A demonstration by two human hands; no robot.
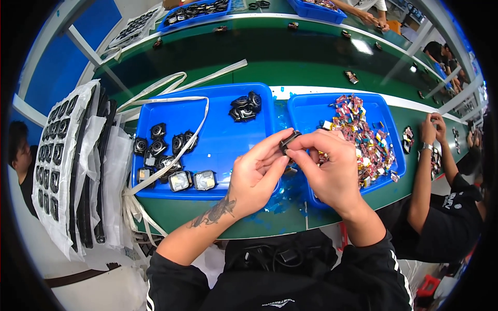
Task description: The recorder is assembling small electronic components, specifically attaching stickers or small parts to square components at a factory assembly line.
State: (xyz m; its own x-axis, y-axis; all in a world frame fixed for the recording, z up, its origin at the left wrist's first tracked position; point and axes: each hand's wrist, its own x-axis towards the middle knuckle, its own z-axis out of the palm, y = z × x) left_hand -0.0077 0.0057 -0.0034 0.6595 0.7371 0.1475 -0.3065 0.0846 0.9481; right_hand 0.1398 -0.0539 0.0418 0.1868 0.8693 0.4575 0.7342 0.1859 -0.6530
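Between the fingertips of both hands is a small black plastic casing [288, 142], tilted on edge and partly hidden by the fingers. My left hand [253, 179] pinches it from the left, while my right hand [332, 168] grips it with thumb and forefinger. A blue tray [223, 135] lies beside my left hand. It holds several black watch-like casings [157, 147] at its left and a cluster of black casings [245, 107] at the far right corner. Under and beyond my right hand, another blue tray [310, 108] carries a heap of small wired electronic parts [369, 150].
Stacked white sheets [54, 160] with black casings stand at the left. White strapping [205, 116] crosses the left tray. Beyond runs a green conveyor belt [259, 49] with scattered small parts. A co-worker's hands [433, 129] work at the right; another person's hands [378, 22] show at the far side.
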